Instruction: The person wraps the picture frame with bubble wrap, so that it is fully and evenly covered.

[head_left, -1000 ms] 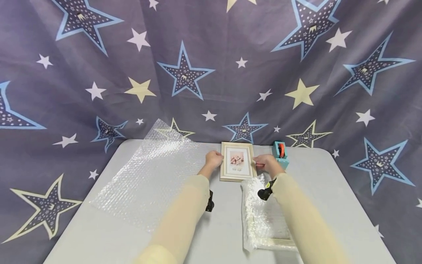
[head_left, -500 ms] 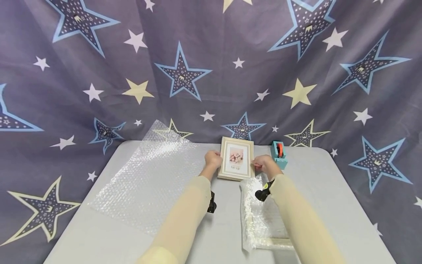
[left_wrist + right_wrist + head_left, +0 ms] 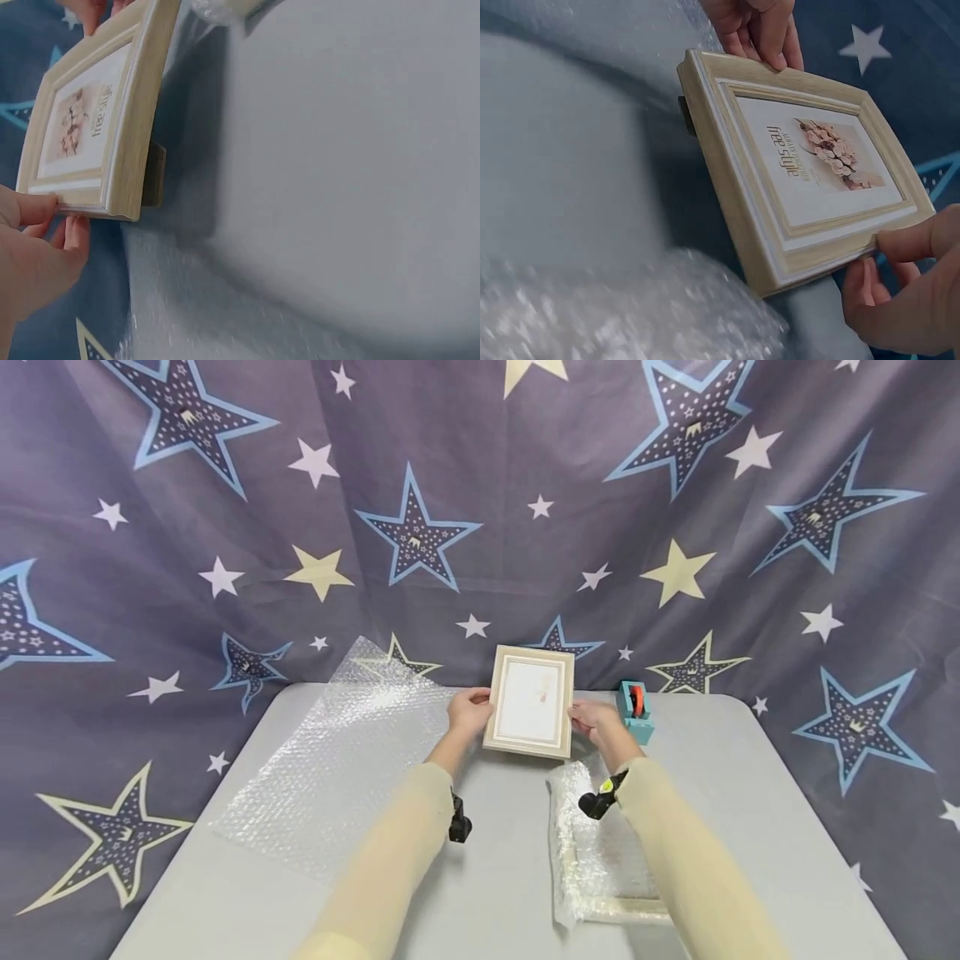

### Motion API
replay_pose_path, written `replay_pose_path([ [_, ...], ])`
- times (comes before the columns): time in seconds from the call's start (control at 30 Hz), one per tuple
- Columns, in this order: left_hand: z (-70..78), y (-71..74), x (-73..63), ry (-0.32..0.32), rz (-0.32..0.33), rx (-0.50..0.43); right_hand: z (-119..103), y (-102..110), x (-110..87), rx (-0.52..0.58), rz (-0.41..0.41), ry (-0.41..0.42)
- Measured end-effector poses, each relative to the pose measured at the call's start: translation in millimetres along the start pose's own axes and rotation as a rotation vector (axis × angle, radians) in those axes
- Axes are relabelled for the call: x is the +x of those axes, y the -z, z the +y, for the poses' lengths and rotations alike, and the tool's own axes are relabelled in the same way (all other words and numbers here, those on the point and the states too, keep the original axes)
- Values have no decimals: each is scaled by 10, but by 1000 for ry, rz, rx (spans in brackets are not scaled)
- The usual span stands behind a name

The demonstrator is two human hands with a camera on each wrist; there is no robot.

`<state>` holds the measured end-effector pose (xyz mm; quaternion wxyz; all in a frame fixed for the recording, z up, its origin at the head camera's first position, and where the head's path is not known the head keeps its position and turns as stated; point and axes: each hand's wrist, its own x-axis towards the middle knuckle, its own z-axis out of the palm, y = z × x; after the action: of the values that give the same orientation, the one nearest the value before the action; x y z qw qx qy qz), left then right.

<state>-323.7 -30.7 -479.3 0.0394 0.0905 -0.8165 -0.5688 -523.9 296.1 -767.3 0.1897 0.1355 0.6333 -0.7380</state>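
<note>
A pale wooden picture frame (image 3: 529, 702) with a flower print is held tilted up off the table's far side. My left hand (image 3: 470, 712) pinches its left edge, thumb on the front and fingers behind. On the opposite edge my right hand (image 3: 597, 720) pinches it the same way. In the left wrist view, part of a stand (image 3: 154, 176) sticks out behind the picture frame. Glare washes out most of the print in the head view, while the right wrist view shows its flowers and lettering.
To the left, a sheet of bubble wrap (image 3: 330, 768) lies flat, its far corner against the star-patterned curtain (image 3: 480, 527). A bubble-wrapped frame (image 3: 600, 860) lies at the near right, partly under my right forearm. A teal tape dispenser (image 3: 635, 712) stands at the back right.
The picture frame has risen off the table and tilted upright, its top edge now higher against the curtain. Both hands went with it, the left shifting slightly left.
</note>
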Motion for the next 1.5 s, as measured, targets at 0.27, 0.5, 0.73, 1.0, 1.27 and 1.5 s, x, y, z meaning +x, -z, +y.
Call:
replay_pose_path([
  [0.27, -144, 445, -63, 83, -42, -198, -792, -1379, -1789, 32, 171, 10],
  [0.5, -233, 968, -170, 164, -72, -307, -746, -1926, -1958, 110, 107, 31],
  [0.73, -362, 1483, -368, 201, -52, -336, -839, -2666, -2573, 93, 137, 50],
  [1.0, -621, 2047, -538, 232, -93, -300, -980, -3304, -3242, 80, 87, 115],
  [1.27, -820, 2439, -598, 227, -65, -234, -828, -3779, -3312, -43, 120, 113],
  [1.5, -992, 2489, -649, 179, -44, -27, -678, -3892, -3303, -157, 64, 127],
])
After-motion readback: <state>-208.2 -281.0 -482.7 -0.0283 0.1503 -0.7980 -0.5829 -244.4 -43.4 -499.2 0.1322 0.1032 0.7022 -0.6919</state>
